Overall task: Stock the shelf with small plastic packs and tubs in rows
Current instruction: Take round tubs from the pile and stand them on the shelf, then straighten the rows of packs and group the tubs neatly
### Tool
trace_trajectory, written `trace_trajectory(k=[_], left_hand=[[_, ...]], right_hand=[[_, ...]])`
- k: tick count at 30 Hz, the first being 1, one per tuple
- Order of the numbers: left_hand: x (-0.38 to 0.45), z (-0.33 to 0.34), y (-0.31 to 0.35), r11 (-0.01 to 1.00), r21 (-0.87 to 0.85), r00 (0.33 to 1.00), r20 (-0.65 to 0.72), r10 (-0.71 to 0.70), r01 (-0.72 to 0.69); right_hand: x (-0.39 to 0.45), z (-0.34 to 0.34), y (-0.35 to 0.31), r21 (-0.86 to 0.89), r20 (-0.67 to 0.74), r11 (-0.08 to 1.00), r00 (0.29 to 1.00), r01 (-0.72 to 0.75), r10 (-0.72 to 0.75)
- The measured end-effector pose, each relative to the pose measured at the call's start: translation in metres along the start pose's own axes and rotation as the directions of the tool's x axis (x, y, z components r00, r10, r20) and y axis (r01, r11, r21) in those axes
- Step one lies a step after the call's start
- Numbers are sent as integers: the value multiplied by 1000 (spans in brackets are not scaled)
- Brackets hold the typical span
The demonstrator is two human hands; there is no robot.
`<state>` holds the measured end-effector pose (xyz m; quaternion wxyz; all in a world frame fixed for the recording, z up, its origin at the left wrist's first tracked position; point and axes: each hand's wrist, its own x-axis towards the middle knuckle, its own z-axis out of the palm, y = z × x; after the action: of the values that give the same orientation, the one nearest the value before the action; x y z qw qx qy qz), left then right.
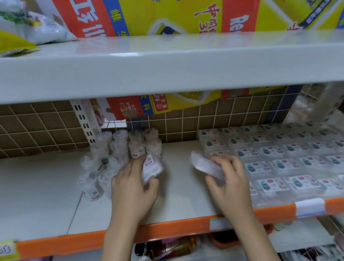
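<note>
Both my hands reach onto the white middle shelf. My left hand grips a clear plastic tub with a red-and-white label, tilted, just in front of a cluster of similar clear tubs. My right hand holds a flat clear plastic pack tilted on edge, beside the left end of the rows of flat labelled packs that cover the shelf's right half. A bare strip of shelf lies between my two hands.
The shelf above overhangs and carries a red-and-yellow carton and white bags. An orange price rail edges the shelf front. A brown tiled wall stands behind. Bottles and packets lie on the shelf below.
</note>
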<state>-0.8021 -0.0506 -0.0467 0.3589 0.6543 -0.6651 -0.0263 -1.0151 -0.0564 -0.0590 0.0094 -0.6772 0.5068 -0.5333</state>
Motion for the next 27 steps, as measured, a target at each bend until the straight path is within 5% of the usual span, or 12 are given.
trace_trajectory(k=[11,19,27], left_hand=[[-8,69,98,1000,-6,1000,-8,12,-12],[-44,146,217,999,-17,992,122,42,-41],[-52,159,233,999,31,991,133,14,-18]], right_hand=[[9,-88,102,-58,29,998,1000,14,-12],[8,-183,193,-103,12,992,998,-66,68],[1,-196,224,-72,31,995,997,-75,77]])
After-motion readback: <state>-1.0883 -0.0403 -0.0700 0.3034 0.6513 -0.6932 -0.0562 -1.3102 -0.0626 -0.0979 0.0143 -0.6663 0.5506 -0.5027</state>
